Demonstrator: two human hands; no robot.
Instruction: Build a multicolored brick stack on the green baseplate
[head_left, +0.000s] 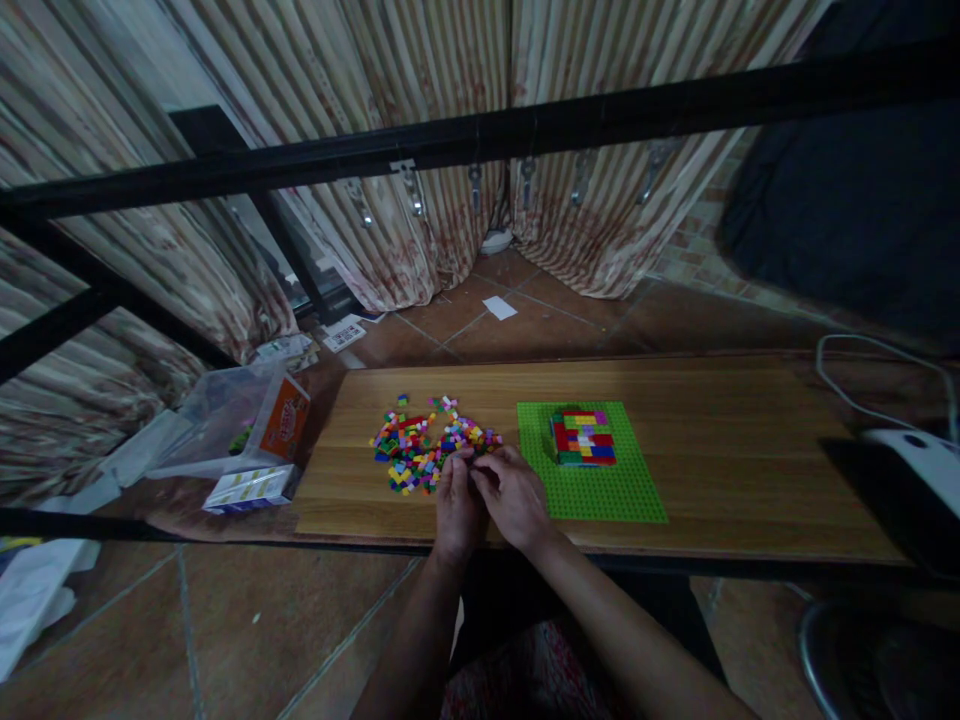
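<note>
My left hand (457, 505) and my right hand (516, 492) meet at their fingertips over the near right edge of a pile of loose toy bricks (409, 455). The fingers of both are closed together; whatever sits between them is too small and dark to make out. Right of my hands lies a green baseplate (641, 495), flat on the wooden table. On it stands a block built of coloured bricks (585, 438), with red, yellow, blue, white and pink pieces showing on top.
A clear plastic bin (217, 420) with an orange label and a small white-and-purple box (250, 488) stand left of the table (720, 420). A black metal bar (450, 140) crosses above the far side. At the right end are a white device (915, 460) and cable.
</note>
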